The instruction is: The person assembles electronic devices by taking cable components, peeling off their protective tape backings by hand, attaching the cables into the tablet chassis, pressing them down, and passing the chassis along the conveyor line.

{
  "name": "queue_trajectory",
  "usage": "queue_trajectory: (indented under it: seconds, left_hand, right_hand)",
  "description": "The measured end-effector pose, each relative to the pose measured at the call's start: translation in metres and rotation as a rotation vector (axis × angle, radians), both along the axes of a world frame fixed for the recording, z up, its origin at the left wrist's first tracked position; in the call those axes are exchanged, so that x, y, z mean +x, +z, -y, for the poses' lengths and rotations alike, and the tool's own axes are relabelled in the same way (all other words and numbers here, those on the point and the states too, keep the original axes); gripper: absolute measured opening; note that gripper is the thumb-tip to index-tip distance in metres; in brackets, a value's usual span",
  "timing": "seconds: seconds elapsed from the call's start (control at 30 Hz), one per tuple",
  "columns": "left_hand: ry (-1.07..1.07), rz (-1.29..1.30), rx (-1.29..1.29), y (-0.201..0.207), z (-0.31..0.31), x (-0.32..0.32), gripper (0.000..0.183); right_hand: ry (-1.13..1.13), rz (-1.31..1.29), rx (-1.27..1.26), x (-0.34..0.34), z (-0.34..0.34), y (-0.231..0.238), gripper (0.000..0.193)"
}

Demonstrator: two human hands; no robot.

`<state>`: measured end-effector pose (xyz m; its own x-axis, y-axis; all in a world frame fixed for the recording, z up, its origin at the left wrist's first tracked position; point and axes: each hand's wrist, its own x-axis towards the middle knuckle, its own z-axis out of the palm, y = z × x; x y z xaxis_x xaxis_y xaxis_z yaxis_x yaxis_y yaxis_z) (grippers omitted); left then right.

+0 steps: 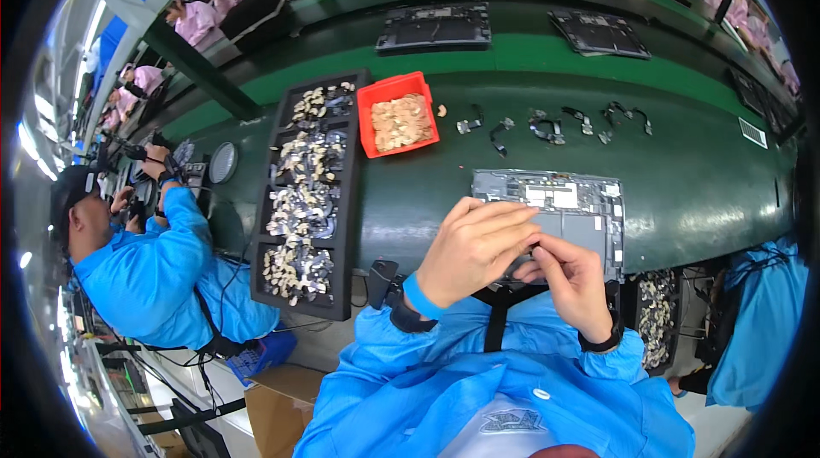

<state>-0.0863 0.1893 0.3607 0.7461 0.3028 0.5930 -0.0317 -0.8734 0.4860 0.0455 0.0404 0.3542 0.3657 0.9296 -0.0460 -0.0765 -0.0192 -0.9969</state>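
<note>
An opened laptop base (604, 226) with bare circuit boards lies before me at the table's front edge. Over its near left part my two hands meet at the fingertips. My left hand (478, 246), a blue band and a black strap at its wrist, has its fingers pressed together and pointing right. Thumb and forefinger of my right hand (574, 285) pinch close against them. Something small and dark seems to be between the fingertips, too hidden to name. Beyond the laptop base lie several small parts with black cables (547, 127).
Left of the laptop base stand a red bin (367, 121) of tan pieces and a long black compartment tray (342, 287) of small parts. Two more laptop bases (434, 28) lie on the far green belt. A co-worker in blue (154, 245) sits at left; another sleeve (756, 330) shows at right.
</note>
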Motion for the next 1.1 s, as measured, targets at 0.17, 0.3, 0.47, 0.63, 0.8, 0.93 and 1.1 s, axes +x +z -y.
queue_trajectory:
  seconds: [0.17,0.3,0.47,0.63,0.8,0.93,1.1]
  left_hand:
    - [0.154,0.021,0.061,0.011,-0.018,-0.010,0.012]
    - [0.679,0.039,0.068,-0.006,-0.093,-0.006,0.019]
    - [0.764,0.223,0.139,0.009,-0.096,0.021,0.033]
    - [0.216,-0.102,-0.642,0.023,-0.009,0.024,0.020]
    - [0.122,-0.155,-0.658,0.015,-0.003,0.034,0.014]
    - [-0.131,-0.222,-0.392,0.004,0.012,0.039,0.019]
    - [0.143,-0.273,0.015,-0.006,-0.021,0.056,0.049]
  right_hand:
    - [0.015,0.076,0.019,-0.005,-0.013,0.000,0.029]
    - [-0.077,0.082,0.048,-0.005,-0.021,0.001,0.029]
    - [-0.271,0.390,0.062,0.009,-0.027,0.001,0.031]
    - [-0.268,0.984,0.276,0.017,-0.046,0.001,0.033]
    - [-0.283,0.097,0.204,0.030,-0.028,0.001,0.034]
    - [-0.208,-0.123,0.156,0.035,-0.017,0.001,0.027]
    - [-0.258,-0.020,0.175,0.057,0.004,0.007,0.029]
